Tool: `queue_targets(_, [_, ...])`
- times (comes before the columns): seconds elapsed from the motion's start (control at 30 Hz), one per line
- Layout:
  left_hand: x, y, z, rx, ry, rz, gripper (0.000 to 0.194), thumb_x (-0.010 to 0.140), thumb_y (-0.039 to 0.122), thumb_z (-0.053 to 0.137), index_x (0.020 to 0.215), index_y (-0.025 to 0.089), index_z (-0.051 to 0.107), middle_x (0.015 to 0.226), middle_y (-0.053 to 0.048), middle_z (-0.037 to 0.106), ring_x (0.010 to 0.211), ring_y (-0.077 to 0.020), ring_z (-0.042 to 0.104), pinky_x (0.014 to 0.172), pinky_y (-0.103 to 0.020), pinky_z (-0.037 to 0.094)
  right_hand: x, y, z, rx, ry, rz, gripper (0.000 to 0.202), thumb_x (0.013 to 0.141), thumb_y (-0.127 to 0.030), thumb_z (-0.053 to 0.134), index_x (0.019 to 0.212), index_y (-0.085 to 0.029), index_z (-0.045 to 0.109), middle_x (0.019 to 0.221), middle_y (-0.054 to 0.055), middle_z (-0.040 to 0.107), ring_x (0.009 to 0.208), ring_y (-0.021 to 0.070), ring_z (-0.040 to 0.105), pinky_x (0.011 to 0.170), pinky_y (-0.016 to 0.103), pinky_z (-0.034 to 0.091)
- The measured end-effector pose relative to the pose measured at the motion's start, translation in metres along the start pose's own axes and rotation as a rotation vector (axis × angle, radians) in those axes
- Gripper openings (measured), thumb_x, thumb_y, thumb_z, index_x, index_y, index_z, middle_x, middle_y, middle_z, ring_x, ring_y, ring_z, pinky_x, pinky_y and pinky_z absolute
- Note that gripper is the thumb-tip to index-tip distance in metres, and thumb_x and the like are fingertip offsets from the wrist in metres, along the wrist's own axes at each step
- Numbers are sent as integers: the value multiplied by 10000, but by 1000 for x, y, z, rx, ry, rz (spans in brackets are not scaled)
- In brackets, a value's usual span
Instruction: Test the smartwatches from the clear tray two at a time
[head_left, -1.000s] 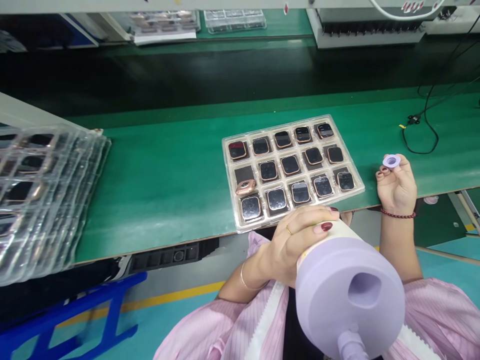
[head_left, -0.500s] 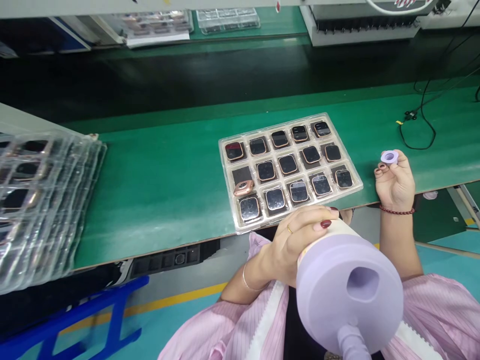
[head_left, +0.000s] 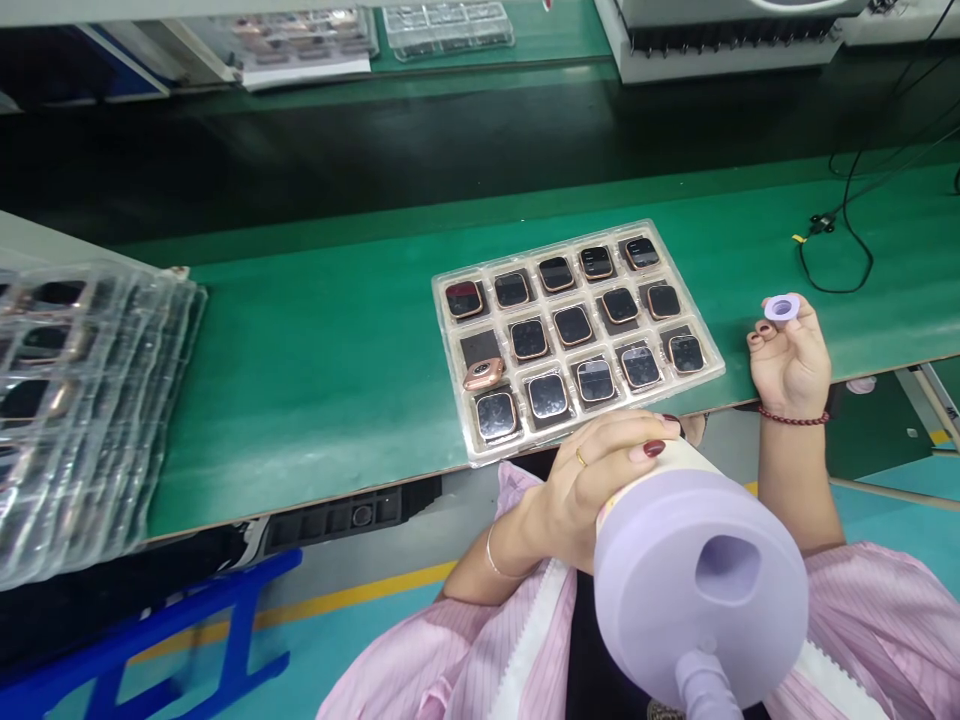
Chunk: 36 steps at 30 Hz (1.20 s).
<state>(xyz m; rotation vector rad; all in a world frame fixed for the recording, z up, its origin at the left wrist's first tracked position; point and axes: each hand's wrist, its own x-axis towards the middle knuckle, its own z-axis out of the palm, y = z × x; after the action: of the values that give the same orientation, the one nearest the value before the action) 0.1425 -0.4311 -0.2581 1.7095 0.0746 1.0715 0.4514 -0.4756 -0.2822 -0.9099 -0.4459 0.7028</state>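
Observation:
My left hand (head_left: 592, 480) is wrapped round a large drinking cup with a lilac lid (head_left: 675, 600), held close to the camera. The lid has an opening and a lilac straw (head_left: 703, 685) that runs toward me. Over the bench's right part, my right hand (head_left: 791, 365) pinches a small lilac cap (head_left: 781, 308) with a round recess. Beyond the cup lies a clear plastic tray (head_left: 579, 425) of square smartwatches, mostly screens up. One rose-gold watch (head_left: 484, 374) sits tilted across its compartment, its back side showing.
The green bench (head_left: 300, 380) carries a stack of clear trays with watches (head_left: 97, 420) at the left. A black cable (head_left: 844, 285) lies at the right. More trays (head_left: 450, 30) stand on the back shelf. A blue frame (head_left: 225, 620) is below the bench at left.
The view has shifted very slightly. Both hands keep their hold on the cup and the cap, with hardly any movement.

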Motion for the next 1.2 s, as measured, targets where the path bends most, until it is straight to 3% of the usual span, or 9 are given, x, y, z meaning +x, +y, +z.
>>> queue_targets(0.23, [1, -4, 0, -10, 14, 0, 298, 1042, 326, 482, 1167, 199, 721, 1155, -143, 798, 1087, -273, 779, 962, -413, 643, 0, -1, 2, -16, 23, 6, 236, 722, -177, 799, 951, -207, 755, 934, 24, 760, 644, 84, 634, 584, 179, 569])
queue_targets(0.5, [2, -1, 0, 26, 28, -109, 324, 1043, 408, 489, 998, 203, 736, 1107, -107, 812, 1025, -270, 794, 924, -402, 655, 1, 0, 0, -6, 12, -6, 251, 716, -166, 786, 960, -191, 735, 927, 36, 764, 643, 92, 630, 581, 186, 562])
queue_targets(0.8, [-1, -7, 12, 15, 87, -42, 295, 1035, 347, 462, 1117, 217, 713, 1126, -110, 804, 1048, -273, 788, 930, -434, 659, 2, 2, -1, -16, 28, -4, 202, 734, -253, 785, 915, -206, 706, 874, 18, 750, 636, 105, 621, 563, 202, 552])
queue_targets(1.03, [-2, -9, 2, 90, 13, -67, 349, 1021, 426, 436, 997, 227, 722, 1055, -116, 810, 995, -280, 786, 892, -443, 659, 0, 0, 2, -45, -6, 8, 214, 704, -228, 807, 896, -208, 713, 875, 27, 758, 639, 105, 629, 572, 199, 564])
queue_targets(1.2, [-6, -8, 0, 172, 5, -92, 337, 977, 520, 513, 1136, 307, 720, 1032, -85, 805, 1020, -293, 779, 922, -444, 643, -1, 0, 2, -64, -25, 11, 216, 686, -223, 802, 889, -219, 730, 884, 24, 768, 644, 113, 635, 572, 213, 575])
